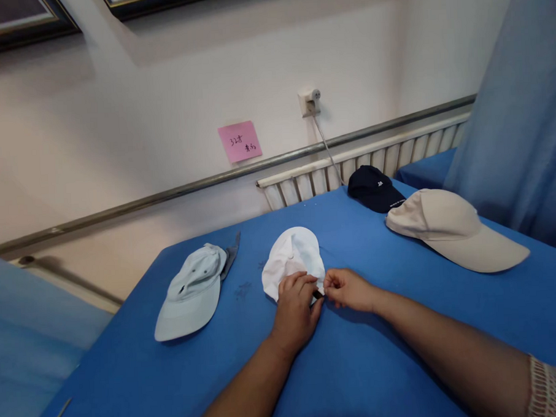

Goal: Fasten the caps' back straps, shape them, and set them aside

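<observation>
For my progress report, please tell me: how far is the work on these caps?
Nothing is clearly finished. In hand is the white fabric cap: left hand on it, right hand at its edge near a small dark piece. That edge likely remains. The pale-blue cap, navy cap and beige cap lie untouched: done or waiting, I cannot tell.

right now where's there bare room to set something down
Bare cloth lies between the white cap and beige cap, and between the pale cap and left forearm. Crowded: around left hand and right hand; where navy cap nears beige.
</observation>
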Motion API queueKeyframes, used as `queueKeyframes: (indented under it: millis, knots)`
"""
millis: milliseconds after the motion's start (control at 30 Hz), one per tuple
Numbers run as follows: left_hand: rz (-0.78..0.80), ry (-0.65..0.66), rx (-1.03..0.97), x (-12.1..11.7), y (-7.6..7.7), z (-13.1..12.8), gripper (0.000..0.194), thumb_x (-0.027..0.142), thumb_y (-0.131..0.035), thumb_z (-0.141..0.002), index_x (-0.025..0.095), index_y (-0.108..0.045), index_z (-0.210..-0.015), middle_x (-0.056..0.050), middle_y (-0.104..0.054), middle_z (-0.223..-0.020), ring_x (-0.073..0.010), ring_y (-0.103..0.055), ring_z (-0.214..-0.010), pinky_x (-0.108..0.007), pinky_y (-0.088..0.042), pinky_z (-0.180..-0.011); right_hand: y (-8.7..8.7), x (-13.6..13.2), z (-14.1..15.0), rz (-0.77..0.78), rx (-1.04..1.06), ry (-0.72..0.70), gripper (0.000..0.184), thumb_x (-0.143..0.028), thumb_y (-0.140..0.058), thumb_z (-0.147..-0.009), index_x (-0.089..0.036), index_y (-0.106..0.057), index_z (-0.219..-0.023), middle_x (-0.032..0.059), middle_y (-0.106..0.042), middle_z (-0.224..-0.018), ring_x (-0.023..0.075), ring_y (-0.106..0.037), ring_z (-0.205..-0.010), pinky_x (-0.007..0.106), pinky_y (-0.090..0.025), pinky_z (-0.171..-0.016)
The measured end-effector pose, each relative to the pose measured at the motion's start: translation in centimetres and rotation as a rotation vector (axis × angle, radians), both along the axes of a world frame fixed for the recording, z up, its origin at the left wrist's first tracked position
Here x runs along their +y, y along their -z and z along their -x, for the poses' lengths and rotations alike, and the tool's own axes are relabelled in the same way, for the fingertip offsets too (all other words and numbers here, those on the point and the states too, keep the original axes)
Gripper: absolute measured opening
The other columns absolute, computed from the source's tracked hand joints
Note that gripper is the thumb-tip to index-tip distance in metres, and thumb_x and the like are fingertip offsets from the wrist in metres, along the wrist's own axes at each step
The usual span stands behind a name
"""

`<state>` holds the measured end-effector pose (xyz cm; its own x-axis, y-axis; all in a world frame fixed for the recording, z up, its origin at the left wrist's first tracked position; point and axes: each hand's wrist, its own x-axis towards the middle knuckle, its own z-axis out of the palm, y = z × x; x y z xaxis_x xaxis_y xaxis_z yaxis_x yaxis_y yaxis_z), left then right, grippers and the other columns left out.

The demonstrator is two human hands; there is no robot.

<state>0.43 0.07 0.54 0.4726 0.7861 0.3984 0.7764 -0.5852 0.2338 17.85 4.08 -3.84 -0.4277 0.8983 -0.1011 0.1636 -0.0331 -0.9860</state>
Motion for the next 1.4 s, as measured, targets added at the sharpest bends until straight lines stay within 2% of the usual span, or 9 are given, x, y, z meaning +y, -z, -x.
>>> queueKeyframes:
  millis: [300, 533, 1233, 1400]
  knots:
    - [-0.001, 0.008, 0.007, 0.0, -0.1, 0.0, 0.018, 0.016, -0.062, -0.081, 0.02, -0.064, -0.098, -0.007, -0.066, -0.114, -0.0273, -0.051, -0.119, -0.051, -0.036, -0.103, -0.8, 0.2, -0.3, 0.089, 0.026, -0.003, 0.005, -0.018, -0.058, -0.075, -0.018, -0.052, -0.076, -0.0058, -0.057, -0.056, 0.0081, -0.054, -0.045, 0.017, -0.037, -0.042]
    - [0.018, 0.007, 0.008, 0.0, -0.2, 0.0, 0.017, 0.016, -0.061, -0.081, 0.021, -0.064, -0.097, -0.007, -0.066, -0.114, -0.0275, -0.051, -0.119, -0.052, -0.036, -0.103, -1.6, 0.1, -0.5, 0.129, 0.054, -0.004, 0.004, -0.015, -0.055, -0.072, -0.018, -0.053, -0.073, -0.0052, -0.058, -0.054, 0.008, -0.055, -0.044, 0.018, -0.037, -0.042]
    - [0.07, -0.007, 0.021, 0.1, 0.2, 0.2, 0.014, 0.019, -0.061, -0.082, 0.022, -0.062, -0.096, -0.006, -0.066, -0.108, -0.0273, -0.052, -0.115, -0.049, -0.037, -0.102, -1.2, 0.4, -0.6, 0.174, 0.119, 0.038, 0.003, -0.016, -0.055, -0.073, -0.017, -0.053, -0.07, -0.0029, -0.062, -0.057, 0.0078, -0.058, -0.046, 0.016, -0.037, -0.041]
    - [0.073, -0.003, 0.023, 0.1, 0.0, 0.1, 0.013, 0.018, -0.06, -0.082, 0.022, -0.062, -0.094, -0.006, -0.066, -0.109, -0.0271, -0.052, -0.115, -0.049, -0.037, -0.101, -1.1, 0.5, -0.5, 0.177, 0.121, 0.053, 0.012, -0.025, -0.061, -0.076, -0.017, -0.053, -0.073, -0.0033, -0.061, -0.057, 0.0082, -0.057, -0.045, 0.017, -0.037, -0.04]
